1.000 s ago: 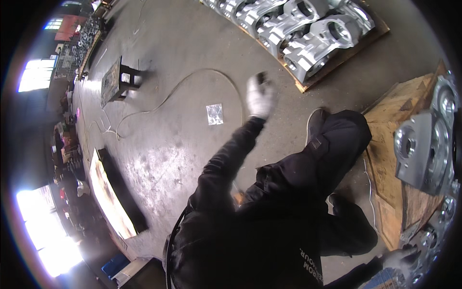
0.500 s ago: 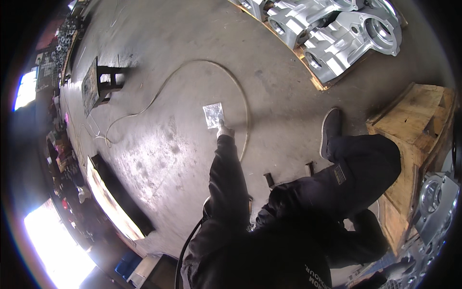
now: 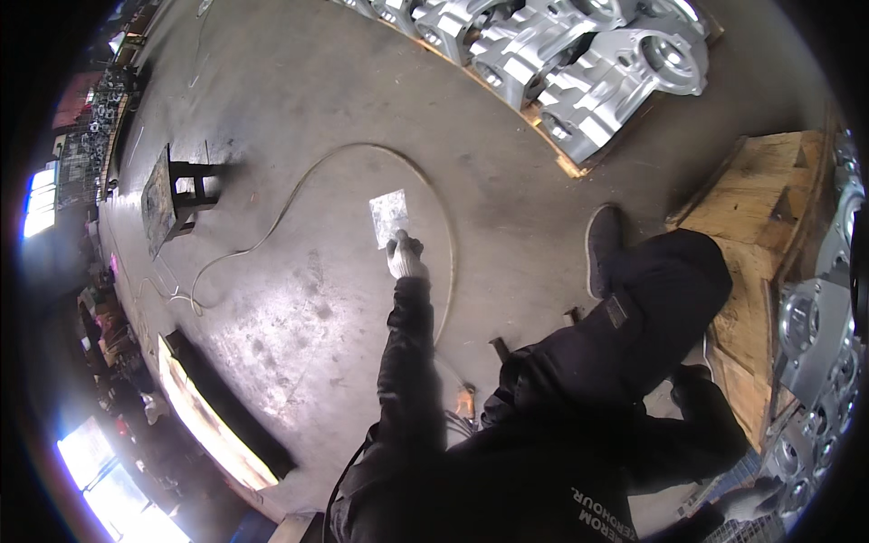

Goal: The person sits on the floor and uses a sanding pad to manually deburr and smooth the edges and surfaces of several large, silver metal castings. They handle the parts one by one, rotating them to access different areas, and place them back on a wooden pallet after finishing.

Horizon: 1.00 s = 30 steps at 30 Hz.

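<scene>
An industrial workshop is being indicated by metal castings (image 3: 593, 95) on a wooden pallet (image 3: 570, 166), stained floor (image 3: 281, 353) and trailing hose (image 3: 367, 145).

the left hand (image 3: 406, 259) is covering the lower edge of the sheet (image 3: 389, 213), so whether the fingers are gripping or only touching is being hard to tell; the sheet's markings are showing too small to read. the right hand (image 3: 751, 500) is blurring near the dim rim, its fingertips not showing clearly. the near castings (image 3: 806, 319) are running off into darkness, the far castings (image 3: 588, 100) are crossing the top edge, and the leftward clutter (image 3: 113, 330) is blurring.
</scene>
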### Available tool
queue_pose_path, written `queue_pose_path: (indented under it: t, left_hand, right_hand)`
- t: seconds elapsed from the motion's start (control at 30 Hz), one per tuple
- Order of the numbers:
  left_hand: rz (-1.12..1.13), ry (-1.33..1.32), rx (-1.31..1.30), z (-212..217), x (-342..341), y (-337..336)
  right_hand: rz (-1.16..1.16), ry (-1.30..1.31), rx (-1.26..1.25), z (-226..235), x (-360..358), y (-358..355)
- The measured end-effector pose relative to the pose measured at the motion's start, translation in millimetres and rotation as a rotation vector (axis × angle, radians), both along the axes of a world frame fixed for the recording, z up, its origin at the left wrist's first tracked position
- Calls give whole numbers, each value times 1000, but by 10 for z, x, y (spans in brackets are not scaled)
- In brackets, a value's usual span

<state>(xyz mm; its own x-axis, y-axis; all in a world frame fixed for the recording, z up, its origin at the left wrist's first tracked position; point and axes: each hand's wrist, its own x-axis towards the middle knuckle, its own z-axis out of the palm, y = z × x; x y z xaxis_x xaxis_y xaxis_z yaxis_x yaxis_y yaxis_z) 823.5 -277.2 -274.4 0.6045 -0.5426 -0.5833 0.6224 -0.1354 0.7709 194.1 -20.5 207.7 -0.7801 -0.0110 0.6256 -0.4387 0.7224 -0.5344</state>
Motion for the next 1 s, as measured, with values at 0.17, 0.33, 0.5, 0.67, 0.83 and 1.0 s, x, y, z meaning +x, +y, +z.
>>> queue_pose_path:
  t: [0.17, 0.33, 0.5, 0.67, 0.83, 1.0]
  left_hand:
    - [-496, -146, -280, 1287, -620, -257]
    - [-849, -29, -523, 2644, -1333, -485]
    - [-1225, 237, -655, 3680, -1828, -339]
    - [-1346, 356, -397, 4145, -2300, -178]
    - [-1308, -314, -628, 4127, -2740, -64]
    - [-1407, -348, -919, 4605, -3382, 346]
  right_hand:
    - [293, 53, -46, -283, 747, -259]
    - [1200, 158, 498, -340, 1629, -1310]
    - [1390, 285, 336, -259, 1832, -2160]
    - [1445, 107, 178, -162, 1355, -2056]
    - [1355, -775, -100, -44, 1057, -1402]
    - [1188, -840, -197, 91, 843, -839]
